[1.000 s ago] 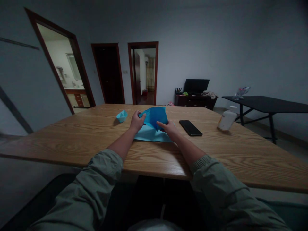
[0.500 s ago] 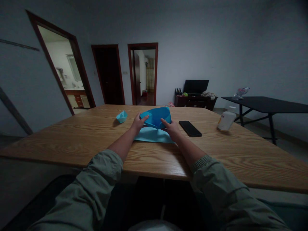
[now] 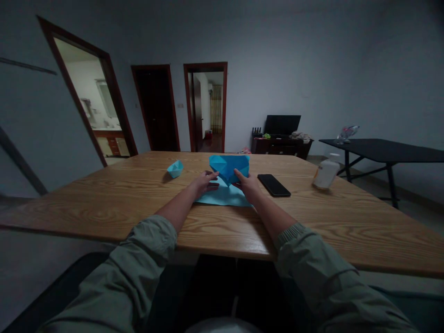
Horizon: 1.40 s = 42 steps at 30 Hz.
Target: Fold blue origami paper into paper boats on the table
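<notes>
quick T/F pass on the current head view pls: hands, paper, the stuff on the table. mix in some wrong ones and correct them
1. The right hand has the folded blue paper in its grip. True.
2. The small folded paper piece is right of the phone. False: it is on the far side of the scene, left of the left hand.
3. A light-blue sheet lies on the wooden table. True.
4. The phone leans against the white bottle. False: the phone lies flat on the wooden table, apart from the white bottle.
5. The white bottle is right of the phone. True.
</notes>
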### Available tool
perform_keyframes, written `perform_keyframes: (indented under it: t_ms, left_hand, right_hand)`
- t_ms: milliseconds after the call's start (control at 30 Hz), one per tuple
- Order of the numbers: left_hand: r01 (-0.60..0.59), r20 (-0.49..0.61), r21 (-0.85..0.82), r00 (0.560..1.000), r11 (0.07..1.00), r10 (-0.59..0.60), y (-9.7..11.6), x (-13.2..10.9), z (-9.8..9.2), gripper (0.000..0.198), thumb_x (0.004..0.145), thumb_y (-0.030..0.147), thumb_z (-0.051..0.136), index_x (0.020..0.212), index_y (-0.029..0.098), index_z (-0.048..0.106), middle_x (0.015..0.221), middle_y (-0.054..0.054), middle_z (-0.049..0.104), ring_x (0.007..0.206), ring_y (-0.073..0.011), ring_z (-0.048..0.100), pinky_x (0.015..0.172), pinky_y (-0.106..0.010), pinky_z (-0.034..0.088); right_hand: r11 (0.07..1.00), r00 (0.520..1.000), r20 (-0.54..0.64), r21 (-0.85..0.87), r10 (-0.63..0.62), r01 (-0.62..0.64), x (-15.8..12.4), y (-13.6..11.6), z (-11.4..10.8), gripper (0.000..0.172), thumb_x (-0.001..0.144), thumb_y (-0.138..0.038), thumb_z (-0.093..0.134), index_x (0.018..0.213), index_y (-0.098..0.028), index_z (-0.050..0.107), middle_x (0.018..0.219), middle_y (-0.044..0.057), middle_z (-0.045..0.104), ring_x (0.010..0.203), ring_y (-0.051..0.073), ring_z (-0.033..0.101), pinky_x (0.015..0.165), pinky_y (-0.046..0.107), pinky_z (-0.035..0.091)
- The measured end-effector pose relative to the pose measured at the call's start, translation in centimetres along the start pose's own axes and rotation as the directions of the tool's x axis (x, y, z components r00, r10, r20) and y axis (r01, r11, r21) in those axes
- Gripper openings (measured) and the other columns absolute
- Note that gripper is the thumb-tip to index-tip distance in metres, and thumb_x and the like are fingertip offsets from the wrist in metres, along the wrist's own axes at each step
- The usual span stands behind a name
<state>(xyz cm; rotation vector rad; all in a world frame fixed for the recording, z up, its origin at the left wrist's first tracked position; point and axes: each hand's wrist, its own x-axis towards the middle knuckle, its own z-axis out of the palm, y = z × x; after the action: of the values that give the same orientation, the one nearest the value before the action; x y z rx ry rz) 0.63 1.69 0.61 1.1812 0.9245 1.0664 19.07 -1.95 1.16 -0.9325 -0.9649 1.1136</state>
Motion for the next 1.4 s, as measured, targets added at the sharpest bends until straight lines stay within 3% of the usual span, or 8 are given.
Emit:
perform_keyframes:
  t_ms: [200, 333, 500, 700, 933, 1200, 1400]
  left_hand:
    - [-0.108, 0.036, 0.160, 0.994, 0.981, 0.104, -0.4, -0.5, -0.3, 0.078, 0.056, 0.045, 0.083, 0.119, 0.028, 0.041, 0.118, -0.010, 0.058, 0.094, -0.0234, 0.062, 0.069, -0.036, 0.054]
    - [-0.224, 0.113, 0.286, 0.973, 0.932, 0.199, -0.5, -0.3, -0.4, 0.066, 0.058, 0.047, 0.080, 0.113, 0.025, 0.050, 0.121, -0.010, 0.059, 0.106, -0.0257, 0.058, 0.070, -0.032, 0.052]
    - [-0.246, 0.068, 0.293, 0.969, 0.924, 0.237, -0.6, 0.1, -0.1, 0.055, 0.057, 0.048, 0.080, 0.096, 0.018, 0.054, 0.114, -0.011, 0.063, 0.102, -0.0246, 0.060, 0.071, -0.033, 0.053]
    - [-0.291, 0.161, 0.221, 0.952, 0.931, 0.259, -0.4, -0.3, 0.2, 0.057, 0.061, 0.048, 0.077, 0.107, 0.020, 0.058, 0.115, -0.009, 0.063, 0.100, -0.0236, 0.061, 0.077, -0.036, 0.053]
    - [-0.280, -0.009, 0.136, 0.959, 0.950, 0.284, 0.3, -0.4, 0.5, 0.048, 0.060, 0.050, 0.076, 0.092, 0.016, 0.063, 0.103, -0.009, 0.065, 0.094, -0.0221, 0.061, 0.076, -0.036, 0.053]
    - [-0.280, -0.113, 0.113, 0.950, 0.953, 0.292, 0.4, -0.3, 0.5, 0.038, 0.062, 0.042, 0.075, 0.085, 0.015, 0.062, 0.090, -0.006, 0.062, 0.084, -0.0186, 0.061, 0.069, -0.033, 0.054]
    - [-0.172, -0.169, 0.068, 0.969, 0.983, 0.182, 0.6, 0.0, 0.3, 0.027, 0.069, 0.037, 0.069, 0.079, 0.016, 0.056, 0.086, -0.006, 0.057, 0.084, -0.0188, 0.060, 0.065, -0.032, 0.055]
  right_hand:
    - [1.000, 0.999, 0.045, -0.015, 0.024, -0.023, 0.0, 0.0, 0.0, 0.030, 0.075, -0.034, 0.072, 0.097, -0.016, 0.062, 0.096, 0.007, 0.070, 0.081, 0.017, 0.068, 0.070, 0.031, 0.059]
    - [0.999, 0.995, 0.091, -0.012, 0.035, -0.034, -0.1, 0.0, 0.1, 0.030, 0.076, -0.035, 0.071, 0.097, -0.016, 0.062, 0.096, 0.008, 0.070, 0.082, 0.017, 0.067, 0.073, 0.031, 0.059]
    - [0.999, 0.986, 0.165, -0.025, 0.036, -0.032, -0.4, -0.1, 0.1, 0.028, 0.074, -0.035, 0.073, 0.093, -0.017, 0.063, 0.095, 0.007, 0.070, 0.083, 0.017, 0.066, 0.076, 0.033, 0.059]
    - [0.998, 0.994, 0.101, 0.040, 0.043, -0.047, -0.4, -0.3, 0.0, 0.029, 0.074, -0.033, 0.073, 0.095, -0.017, 0.061, 0.094, 0.007, 0.069, 0.082, 0.018, 0.067, 0.076, 0.037, 0.059]
    - [0.995, 1.000, -0.003, 0.101, 0.017, -0.017, 0.9, 0.2, -0.4, 0.028, 0.073, -0.033, 0.074, 0.092, -0.018, 0.059, 0.085, 0.004, 0.069, 0.073, 0.015, 0.066, 0.071, 0.032, 0.059]
    - [0.991, 0.991, -0.137, 0.131, -0.003, 0.021, 1.2, -0.1, -0.6, 0.024, 0.074, -0.028, 0.071, 0.089, -0.020, 0.053, 0.074, -0.003, 0.063, 0.054, 0.009, 0.060, 0.067, 0.031, 0.060]
    - [0.994, 0.988, -0.145, 0.104, 0.046, -0.031, 1.0, -0.2, -0.6, 0.016, 0.078, -0.022, 0.065, 0.088, -0.019, 0.053, 0.077, 0.000, 0.064, 0.059, 0.013, 0.064, 0.064, 0.032, 0.060]
